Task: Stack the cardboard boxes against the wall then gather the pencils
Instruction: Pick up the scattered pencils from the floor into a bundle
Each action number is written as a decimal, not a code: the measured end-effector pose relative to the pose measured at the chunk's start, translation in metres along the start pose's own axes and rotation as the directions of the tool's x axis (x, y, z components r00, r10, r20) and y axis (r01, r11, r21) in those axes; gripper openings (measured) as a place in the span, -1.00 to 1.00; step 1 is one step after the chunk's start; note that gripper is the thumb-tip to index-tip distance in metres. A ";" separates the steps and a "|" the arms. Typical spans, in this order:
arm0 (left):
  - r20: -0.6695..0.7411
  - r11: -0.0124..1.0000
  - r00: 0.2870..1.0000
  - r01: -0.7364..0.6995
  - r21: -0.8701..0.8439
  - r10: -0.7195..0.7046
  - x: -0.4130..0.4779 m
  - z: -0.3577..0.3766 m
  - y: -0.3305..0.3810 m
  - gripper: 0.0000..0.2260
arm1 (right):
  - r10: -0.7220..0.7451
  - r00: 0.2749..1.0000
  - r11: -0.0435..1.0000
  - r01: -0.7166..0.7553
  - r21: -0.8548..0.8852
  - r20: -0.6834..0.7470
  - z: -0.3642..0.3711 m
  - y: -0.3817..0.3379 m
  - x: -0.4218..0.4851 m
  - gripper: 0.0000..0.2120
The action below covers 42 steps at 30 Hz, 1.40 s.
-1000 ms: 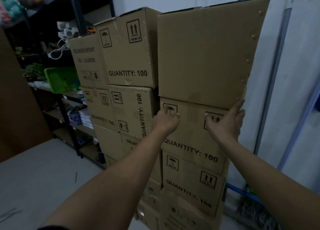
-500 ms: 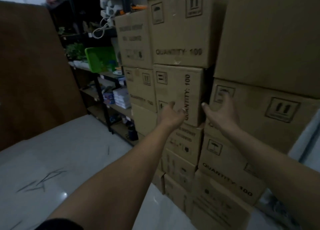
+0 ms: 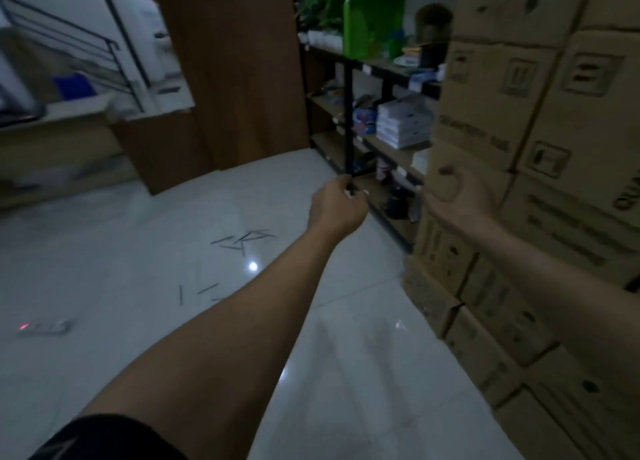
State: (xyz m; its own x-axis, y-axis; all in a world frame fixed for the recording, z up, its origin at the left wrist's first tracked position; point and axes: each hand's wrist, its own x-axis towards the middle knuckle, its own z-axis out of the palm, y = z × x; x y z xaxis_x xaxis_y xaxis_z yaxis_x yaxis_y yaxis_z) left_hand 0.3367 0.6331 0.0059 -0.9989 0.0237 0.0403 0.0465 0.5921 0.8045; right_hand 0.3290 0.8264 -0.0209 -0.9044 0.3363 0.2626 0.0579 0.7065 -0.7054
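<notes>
Cardboard boxes [image 3: 502, 113]: tall stack fills the right of the view, several columns, faces flush, no box loose on the floor in frame. Judged: stacking part looks done, so the step in hand is the pencils.

Floor [image 3: 104, 259]: pale glossy tile with bright glare spots.

Brown panel [image 3: 235, 72] stands at the back, and a dark shelf rack [image 3: 348, 113] sits between it and the boxes.

Both arms are stretched forward at mid height, well above the floor. Right hand [image 3: 457, 198] is in front of the box faces, fingers apart in a loose curl, gripping nothing; contact with the cardboard cannot be told. Left hand [image 3: 337, 205] is seen from the back, out over the floor, fingers loosely curled. It looks empty, though the blur and the dark rack post behind it leave some doubt.

Pencils [image 3: 244, 240]: thin dark sticks lying flat on the tile in 2 loose groups. The far group is a criss-crossed cluster just beyond a glare spot. The near group [image 3: 199, 291] is a few strays, apart from one another. Count unreadable.

Doing it well, as judged: crouch low first, since neither hand is near the floor. Take the near strays, then the cluster. Sweep crossed pencils parallel with flat fingers before closing on them, as single pinches on glossy tile may slip. Collect into 1 hand and pick with the other. Check the glare patches, where a thin pencil could hide.
</notes>
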 end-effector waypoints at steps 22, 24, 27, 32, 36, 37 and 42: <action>-0.419 0.918 0.827 0.394 -0.041 -0.374 0.041 -0.101 -0.151 -0.54 | -0.443 0.738 0.893 0.415 0.175 0.509 0.210 -0.089 0.032 -0.42; -0.437 0.911 0.812 0.409 -0.045 -0.386 0.055 -0.092 -0.152 -0.54 | -0.463 0.710 0.881 0.435 0.187 0.531 0.216 -0.084 0.045 -0.44; -0.458 0.905 0.794 0.422 -0.060 -0.400 0.075 -0.082 -0.155 -0.54 | -0.485 0.678 0.865 0.463 0.192 0.551 0.227 -0.081 0.066 -0.44; -0.476 0.894 0.766 0.434 -0.114 -0.433 0.114 -0.077 -0.174 -0.55 | -0.491 0.649 0.856 0.482 0.185 0.581 0.266 -0.087 0.101 -0.45; -0.495 0.876 0.733 0.462 -0.140 -0.466 0.155 -0.089 -0.210 -0.53 | -0.491 0.626 0.854 0.482 0.194 0.606 0.319 -0.107 0.127 -0.43; -0.497 0.871 0.726 0.469 -0.148 -0.475 0.166 -0.093 -0.222 -0.52 | -0.492 0.621 0.853 0.483 0.197 0.611 0.334 -0.111 0.132 -0.43; -0.472 0.843 0.711 0.514 -0.156 -0.521 0.220 -0.122 -0.275 -0.54 | -0.423 0.631 0.887 0.435 0.155 0.650 0.407 -0.137 0.161 -0.44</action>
State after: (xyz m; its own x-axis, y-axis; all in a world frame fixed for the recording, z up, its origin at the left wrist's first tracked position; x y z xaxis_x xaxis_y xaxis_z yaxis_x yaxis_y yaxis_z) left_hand 0.1043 0.3773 -0.1345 -0.7322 -0.6721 -0.1106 -0.4736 0.3857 0.7918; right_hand 0.0036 0.5301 -0.1505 -0.8701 -0.4915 0.0367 -0.4080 0.6764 -0.6132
